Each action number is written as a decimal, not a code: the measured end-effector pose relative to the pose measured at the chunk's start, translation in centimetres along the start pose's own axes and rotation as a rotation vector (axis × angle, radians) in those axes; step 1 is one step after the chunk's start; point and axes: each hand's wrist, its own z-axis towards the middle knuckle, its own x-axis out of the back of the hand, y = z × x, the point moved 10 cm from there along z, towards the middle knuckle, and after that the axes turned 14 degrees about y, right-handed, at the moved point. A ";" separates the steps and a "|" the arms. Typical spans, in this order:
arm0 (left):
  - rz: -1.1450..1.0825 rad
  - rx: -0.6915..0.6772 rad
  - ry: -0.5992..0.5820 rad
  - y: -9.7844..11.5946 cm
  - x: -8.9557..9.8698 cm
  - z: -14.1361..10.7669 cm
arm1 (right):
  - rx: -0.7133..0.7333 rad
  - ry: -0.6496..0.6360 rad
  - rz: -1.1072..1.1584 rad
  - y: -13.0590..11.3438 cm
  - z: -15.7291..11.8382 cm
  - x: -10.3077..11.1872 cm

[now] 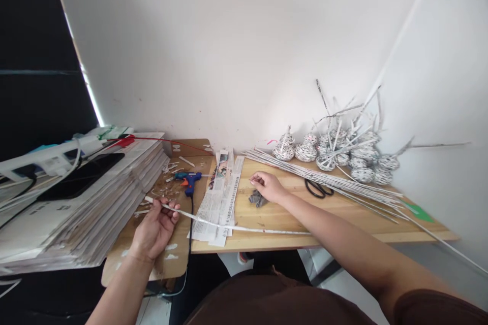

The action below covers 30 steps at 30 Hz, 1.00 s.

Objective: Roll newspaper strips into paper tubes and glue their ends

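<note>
My left hand [158,226], palm up over the brown board at the left, holds one end of a long thin rolled-paper stick [244,229]. The stick runs right across newspaper strips [221,198] and along the table's front edge, its far end passing by my right forearm. My right hand [265,186] is over the wooden table with its fingertips pinched together; what they hold, if anything, is too small to make out. Just below that hand lies a small grey crumpled lump [257,198]. A blue glue gun [191,181] rests between my left hand and the strips.
Several woven paper shapes [284,148] stand along the wall at the back right. In front of them lie a bundle of paper sticks [324,174] and black-handled scissors [318,189]. A tall newspaper stack [114,213] bearing a black phone [82,176] and a power strip stands left.
</note>
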 end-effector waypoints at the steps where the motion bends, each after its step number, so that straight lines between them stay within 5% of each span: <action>1: -0.005 0.002 -0.002 0.0 -0.1 -0.1 | 0.011 -0.017 -0.009 -0.3 -0.2 0.1; 14: -0.027 0.012 -0.022 0.0 -0.2 -0.1 | 0.083 -0.218 -0.153 -2.6 -1.9 0.3; 22: -0.039 0.019 0.016 0.0 -0.2 -0.3 | 0.109 -0.257 -0.520 -1.8 -4.1 4.0; 30: -0.039 -0.011 -0.019 0.2 0.1 0.1 | 0.223 -0.254 -0.532 -3.5 -5.2 1.3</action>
